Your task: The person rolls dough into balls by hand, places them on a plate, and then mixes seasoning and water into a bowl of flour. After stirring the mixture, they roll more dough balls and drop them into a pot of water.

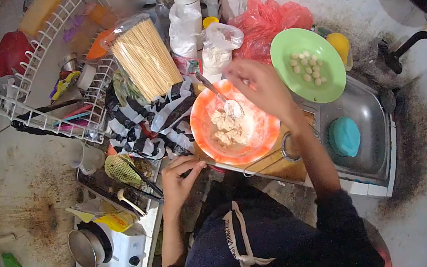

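My right hand point(260, 82): half-bent over bowl point(204, 135), can't tell its hold | my left hand point(180, 179): curled near bowl, can't tell its hold | 1 spoon point(210, 86) in dough point(227, 131)

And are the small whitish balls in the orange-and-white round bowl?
No, the balls lie on the light-green round plate, not in the bowl.
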`<act>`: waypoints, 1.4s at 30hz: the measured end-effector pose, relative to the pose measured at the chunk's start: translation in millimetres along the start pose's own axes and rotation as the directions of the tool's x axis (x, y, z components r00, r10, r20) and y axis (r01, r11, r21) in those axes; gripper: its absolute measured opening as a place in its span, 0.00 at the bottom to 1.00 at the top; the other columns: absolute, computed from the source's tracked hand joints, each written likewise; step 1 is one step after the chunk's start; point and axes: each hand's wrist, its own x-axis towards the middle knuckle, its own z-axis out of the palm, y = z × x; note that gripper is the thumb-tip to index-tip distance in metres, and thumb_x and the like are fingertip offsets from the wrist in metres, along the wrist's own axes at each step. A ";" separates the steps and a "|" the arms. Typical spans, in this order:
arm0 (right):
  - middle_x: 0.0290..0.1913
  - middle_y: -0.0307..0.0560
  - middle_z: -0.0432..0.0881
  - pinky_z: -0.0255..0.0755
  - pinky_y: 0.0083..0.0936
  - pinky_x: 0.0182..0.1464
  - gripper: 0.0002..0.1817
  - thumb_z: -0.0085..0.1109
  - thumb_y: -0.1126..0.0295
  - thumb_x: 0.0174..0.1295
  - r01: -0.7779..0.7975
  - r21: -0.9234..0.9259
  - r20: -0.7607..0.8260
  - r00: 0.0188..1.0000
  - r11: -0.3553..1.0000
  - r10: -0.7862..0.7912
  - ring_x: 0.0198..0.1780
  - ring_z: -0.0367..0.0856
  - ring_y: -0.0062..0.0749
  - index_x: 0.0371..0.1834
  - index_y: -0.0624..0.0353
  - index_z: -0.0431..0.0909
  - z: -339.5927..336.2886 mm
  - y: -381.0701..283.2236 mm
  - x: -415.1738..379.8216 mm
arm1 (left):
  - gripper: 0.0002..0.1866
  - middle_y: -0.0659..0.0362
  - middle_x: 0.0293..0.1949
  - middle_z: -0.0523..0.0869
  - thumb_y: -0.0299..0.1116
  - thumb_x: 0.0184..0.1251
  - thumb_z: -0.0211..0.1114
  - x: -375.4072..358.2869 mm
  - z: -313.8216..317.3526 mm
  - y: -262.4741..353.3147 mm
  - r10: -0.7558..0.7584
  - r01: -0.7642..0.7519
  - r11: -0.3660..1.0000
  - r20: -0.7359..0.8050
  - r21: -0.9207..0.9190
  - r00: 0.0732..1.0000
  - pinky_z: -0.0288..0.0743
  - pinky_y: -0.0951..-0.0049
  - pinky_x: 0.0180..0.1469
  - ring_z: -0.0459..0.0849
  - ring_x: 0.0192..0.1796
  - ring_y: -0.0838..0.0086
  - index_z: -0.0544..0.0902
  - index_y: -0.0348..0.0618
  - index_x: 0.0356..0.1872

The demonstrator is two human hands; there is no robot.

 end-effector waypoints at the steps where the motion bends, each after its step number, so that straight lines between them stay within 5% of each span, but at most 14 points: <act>1: 0.32 0.49 0.81 0.71 0.29 0.35 0.11 0.55 0.68 0.56 -0.040 -0.091 0.053 0.998 0.995 0.045 0.34 0.79 0.37 0.39 0.61 0.77 6.5 7.9 21.0 | 0.03 0.57 0.30 0.84 0.25 0.47 0.69 -1.5 1.2 -2.5 0.002 -0.002 1.000 -0.040 0.000 0.999 0.71 0.74 0.37 0.80 0.32 0.70 0.85 0.40 0.26; 7: 0.30 0.56 0.81 0.75 0.39 0.34 0.08 0.54 0.70 0.51 0.089 -0.614 0.201 0.978 0.785 0.046 0.33 0.82 0.45 0.30 0.61 0.80 75.6 65.6 100.6 | 0.09 0.59 0.32 0.84 0.21 0.45 0.67 -14.3 -1.4 -7.1 0.056 -0.050 0.997 -0.104 0.051 0.993 0.72 0.74 0.42 0.80 0.37 0.69 0.86 0.43 0.31; 15: 0.25 0.58 0.80 0.76 0.40 0.31 0.08 0.51 0.72 0.49 0.225 -0.731 0.232 0.970 0.644 -0.075 0.29 0.82 0.48 0.23 0.62 0.80 110.7 98.6 115.7 | 0.07 0.57 0.27 0.83 0.24 0.47 0.68 -33.6 -8.5 -4.1 -0.133 0.131 0.987 -0.012 -0.089 0.991 0.70 0.73 0.35 0.78 0.30 0.71 0.85 0.41 0.30; 19: 0.29 0.54 0.81 0.76 0.37 0.34 0.06 0.55 0.71 0.49 0.150 -0.740 0.222 0.975 0.656 0.027 0.33 0.82 0.44 0.28 0.58 0.81 79.7 72.6 114.0 | 0.06 0.58 0.25 0.83 0.24 0.49 0.66 -27.2 -7.9 -10.5 -0.153 0.148 0.980 -0.034 -0.134 0.988 0.70 0.73 0.35 0.78 0.28 0.71 0.85 0.39 0.30; 21: 0.29 0.56 0.80 0.73 0.38 0.33 0.10 0.57 0.66 0.50 0.113 -0.587 0.100 0.993 0.802 -0.067 0.32 0.80 0.50 0.31 0.60 0.80 51.5 45.5 106.2 | 0.05 0.59 0.22 0.83 0.24 0.51 0.65 -10.6 -5.5 4.6 -0.035 0.023 0.999 -0.321 -0.042 0.946 0.69 0.72 0.33 0.77 0.25 0.71 0.85 0.39 0.31; 26: 0.30 0.53 0.81 0.73 0.33 0.36 0.12 0.54 0.64 0.54 0.007 -0.232 -0.082 0.996 0.973 -0.026 0.35 0.81 0.43 0.37 0.61 0.76 0.5 12.5 79.3 | 0.06 0.62 0.16 0.79 0.26 0.51 0.66 18.3 -31.3 12.2 0.016 -0.015 1.000 -0.155 0.007 0.988 0.64 0.76 0.26 0.73 0.19 0.77 0.84 0.40 0.18; 28: 0.27 0.49 0.81 0.72 0.27 0.32 0.12 0.56 0.68 0.55 -0.014 0.066 -0.129 0.991 0.998 0.022 0.29 0.80 0.33 0.40 0.62 0.74 -10.8 9.5 62.2 | 0.02 0.58 0.21 0.80 0.26 0.52 0.65 36.1 -36.9 16.3 0.044 -0.052 0.998 -0.185 -0.037 0.982 0.68 0.76 0.33 0.77 0.27 0.73 0.83 0.39 0.25; 31: 0.25 0.46 0.80 0.70 0.20 0.29 0.10 0.56 0.72 0.55 -0.106 0.243 -0.017 0.993 0.964 0.114 0.23 0.77 0.21 0.39 0.63 0.74 -32.3 -22.3 30.2 | 0.15 0.53 0.36 0.81 0.30 0.53 0.65 72.4 -38.9 51.8 0.203 -0.207 0.978 -0.320 0.020 0.925 0.71 0.71 0.44 0.80 0.39 0.66 0.79 0.38 0.42; 33: 0.24 0.45 0.79 0.69 0.18 0.27 0.10 0.56 0.73 0.55 -0.129 0.187 0.040 0.992 0.974 0.123 0.22 0.75 0.18 0.39 0.63 0.74 -38.3 -25.5 16.1 | 0.20 0.52 0.41 0.80 0.33 0.52 0.66 97.7 -40.1 65.1 0.472 -0.425 0.879 -0.256 0.218 0.844 0.71 0.71 0.45 0.79 0.41 0.66 0.77 0.39 0.47; 36: 0.24 0.43 0.79 0.69 0.16 0.27 0.10 0.57 0.73 0.56 -0.122 0.046 0.138 0.984 0.991 0.114 0.22 0.73 0.14 0.41 0.62 0.75 -45.3 -31.0 0.7 | 0.17 0.54 0.34 0.81 0.34 0.51 0.67 125.6 -25.7 87.3 0.583 -0.556 0.804 -0.096 0.208 0.807 0.72 0.73 0.41 0.80 0.37 0.67 0.79 0.39 0.43; 37: 0.24 0.41 0.79 0.69 0.17 0.28 0.10 0.57 0.73 0.56 -0.092 -0.036 0.177 0.979 0.995 0.097 0.24 0.74 0.14 0.42 0.61 0.75 -46.7 -32.3 -3.8 | 0.17 0.54 0.34 0.81 0.34 0.51 0.67 131.5 -23.5 87.4 0.583 -0.556 0.805 -0.097 0.206 0.807 0.72 0.73 0.41 0.80 0.37 0.67 0.79 0.39 0.43; 39: 0.27 0.39 0.80 0.69 0.16 0.31 0.12 0.57 0.74 0.56 -0.110 0.030 0.146 0.984 0.994 0.104 0.28 0.74 0.14 0.43 0.62 0.74 -45.6 -33.6 -11.7 | 0.13 0.56 0.27 0.81 0.35 0.51 0.67 140.7 -16.7 83.8 0.334 -0.349 0.937 0.271 0.011 0.903 0.72 0.73 0.37 0.80 0.32 0.68 0.82 0.38 0.36; 41: 0.31 0.37 0.80 0.69 0.15 0.35 0.13 0.57 0.76 0.56 -0.131 0.099 0.110 0.987 0.986 0.120 0.32 0.74 0.13 0.45 0.64 0.73 -40.6 -26.2 -26.0 | 0.10 0.59 0.21 0.80 0.34 0.53 0.67 142.1 -4.3 78.0 0.411 -0.402 0.911 0.181 -0.089 0.893 0.71 0.75 0.28 0.79 0.25 0.74 0.83 0.37 0.31; 42: 0.33 0.38 0.80 0.70 0.16 0.36 0.12 0.59 0.74 0.55 -0.168 0.348 0.058 0.986 0.923 0.157 0.33 0.75 0.15 0.43 0.64 0.75 -32.8 -13.1 -35.7 | 0.09 0.60 0.20 0.80 0.33 0.54 0.67 141.7 -1.6 77.5 0.343 -0.318 0.933 0.153 -0.166 0.927 0.70 0.77 0.25 0.77 0.23 0.77 0.82 0.37 0.31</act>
